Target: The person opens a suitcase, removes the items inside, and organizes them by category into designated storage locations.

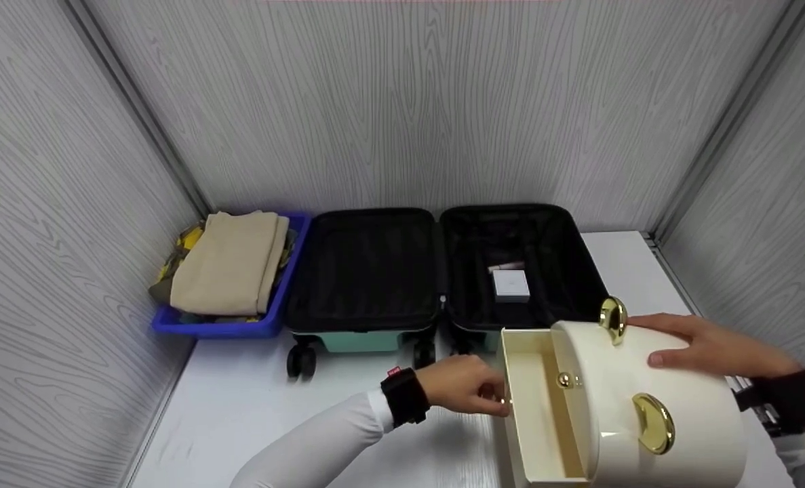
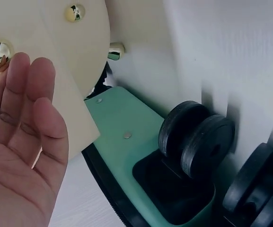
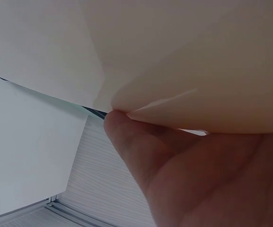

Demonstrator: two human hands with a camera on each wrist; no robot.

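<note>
In the head view a cream rounded storage case (image 1: 700, 420) with gold fittings stands at the lower right, one drawer (image 1: 534, 407) pulled out toward the left. My left hand (image 1: 463, 384) is at the drawer's front, thumb and finger pinching its gold knob (image 2: 2, 56), seen at the left edge of the left wrist view. Another gold knob (image 1: 564, 379) sits on the case's flat face. Across the curved top lies my right hand (image 1: 707, 346), fingers spread against the cream surface, partly behind a gold handle (image 1: 614, 320). The right wrist view shows its thumb (image 3: 119, 127) against the case.
An open suitcase (image 1: 365, 271) with black lining and green shell lies behind, its wheels (image 1: 300, 360) toward me. A small white box (image 1: 511, 285) lies in its right half. Left of it, a blue basket (image 1: 219, 330) holds folded beige cloth (image 1: 226, 264). Grey panels surround the table.
</note>
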